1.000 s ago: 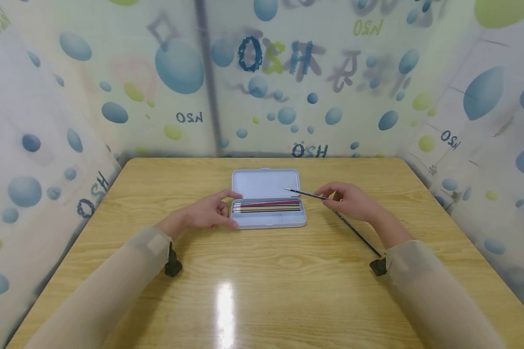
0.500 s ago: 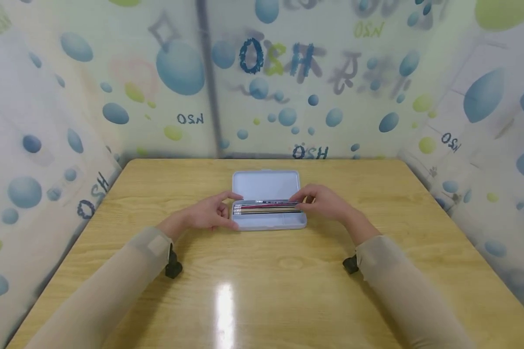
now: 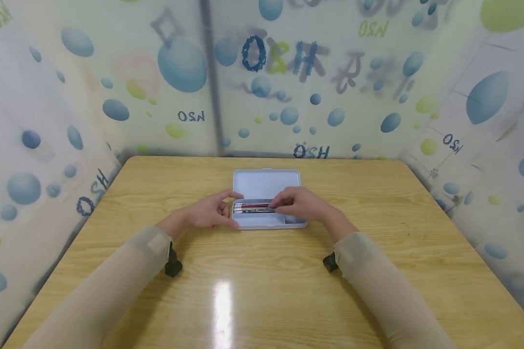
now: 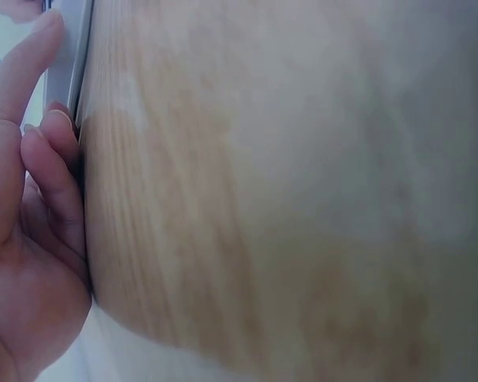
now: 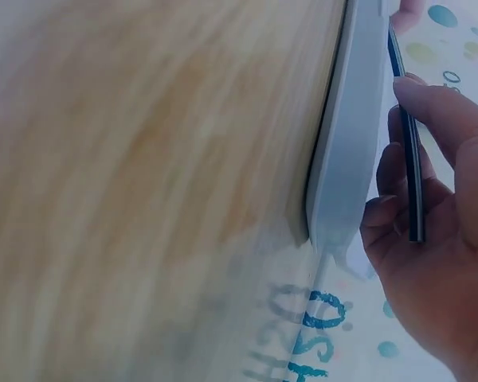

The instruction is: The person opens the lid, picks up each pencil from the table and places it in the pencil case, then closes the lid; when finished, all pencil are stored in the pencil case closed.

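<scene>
An open pale pencil case (image 3: 259, 222) lies on the table, its lid (image 3: 262, 182) folded back. Several pencils (image 3: 246, 206) lie side by side in its long rear compartment, white-tipped ends to the left. At the case's left end, my left hand (image 3: 206, 212) holds it between thumb and index finger, the other fingers curled against its side. My right hand (image 3: 304, 203) is over the right half of the case. Thumb and fingers pinch a dark pencil (image 5: 413, 159), seen in the right wrist view slanting above the case's rim. The right hand hides the pencils' right ends.
The wooden table (image 3: 279, 281) bears the case near its far side. Patterned curtains (image 3: 262, 121) with blue and green drops enclose the back and both sides. Dark wrist cameras (image 3: 172, 264) sit under both sleeves.
My right hand has moved left with the dark pencil, from beside the case to above its rear compartment. My left hand has stayed at the case's left end.
</scene>
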`<state>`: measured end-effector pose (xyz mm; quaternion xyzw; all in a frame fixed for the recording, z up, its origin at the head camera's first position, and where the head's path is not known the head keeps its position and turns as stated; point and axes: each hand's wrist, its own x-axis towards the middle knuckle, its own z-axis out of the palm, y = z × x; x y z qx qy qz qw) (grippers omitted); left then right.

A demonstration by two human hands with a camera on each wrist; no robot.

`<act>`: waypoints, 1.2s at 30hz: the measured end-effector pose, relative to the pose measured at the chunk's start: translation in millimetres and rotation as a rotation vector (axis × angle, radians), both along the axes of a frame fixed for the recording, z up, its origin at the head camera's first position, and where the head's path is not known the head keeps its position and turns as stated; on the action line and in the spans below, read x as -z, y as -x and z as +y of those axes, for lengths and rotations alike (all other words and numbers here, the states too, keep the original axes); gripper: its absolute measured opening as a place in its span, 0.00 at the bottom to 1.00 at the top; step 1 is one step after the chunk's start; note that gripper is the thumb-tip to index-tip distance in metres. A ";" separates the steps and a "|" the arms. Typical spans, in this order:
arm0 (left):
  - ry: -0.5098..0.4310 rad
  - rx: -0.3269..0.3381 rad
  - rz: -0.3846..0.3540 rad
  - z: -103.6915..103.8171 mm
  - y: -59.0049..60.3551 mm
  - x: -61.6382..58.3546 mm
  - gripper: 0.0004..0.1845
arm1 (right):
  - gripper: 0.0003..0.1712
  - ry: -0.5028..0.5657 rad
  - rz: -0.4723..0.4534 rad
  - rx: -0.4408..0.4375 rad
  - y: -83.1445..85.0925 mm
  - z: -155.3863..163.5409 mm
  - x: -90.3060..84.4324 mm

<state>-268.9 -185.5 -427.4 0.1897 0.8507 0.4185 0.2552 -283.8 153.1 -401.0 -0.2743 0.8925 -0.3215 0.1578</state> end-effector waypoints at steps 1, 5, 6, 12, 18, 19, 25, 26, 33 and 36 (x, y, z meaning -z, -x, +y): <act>-0.001 0.001 -0.001 0.1 -0.1 0.1 0.48 | 0.11 -0.007 -0.001 -0.002 0.4 -1.7 0.0; -0.012 -0.001 -0.006 0.6 -0.6 0.2 0.47 | 0.11 -0.035 -0.005 -0.011 1.1 -6.6 -0.3; -0.013 0.000 -0.008 0.8 -0.7 0.1 0.47 | 0.11 -0.040 -0.008 -0.011 1.4 -7.3 -0.4; -0.017 0.002 -0.012 1.8 -1.2 -0.8 0.47 | 0.11 -0.060 -0.022 -0.010 2.5 -8.4 -1.4; -0.031 0.005 0.002 2.6 -0.5 -0.1 0.47 | 0.12 -0.058 -0.016 0.000 2.4 0.5 -0.4; -0.032 0.006 0.001 2.6 -0.4 0.4 0.47 | 0.12 -0.053 -0.018 0.004 1.2 3.6 -1.0; -0.031 0.010 0.001 1.4 0.2 2.7 0.48 | 0.13 -0.024 -0.003 0.036 -8.1 35.4 -6.7; -0.029 0.008 0.004 1.0 0.5 2.8 0.48 | 0.13 -0.021 0.006 0.041 -9.6 42.4 -7.7; -0.020 0.008 0.004 0.1 1.4 2.1 0.48 | 0.14 0.002 0.029 0.098 -21.0 99.5 -5.7; -0.022 0.009 0.007 0.5 1.0 1.4 0.48 | 0.15 -0.003 0.017 0.131 -26.6 124.6 -4.3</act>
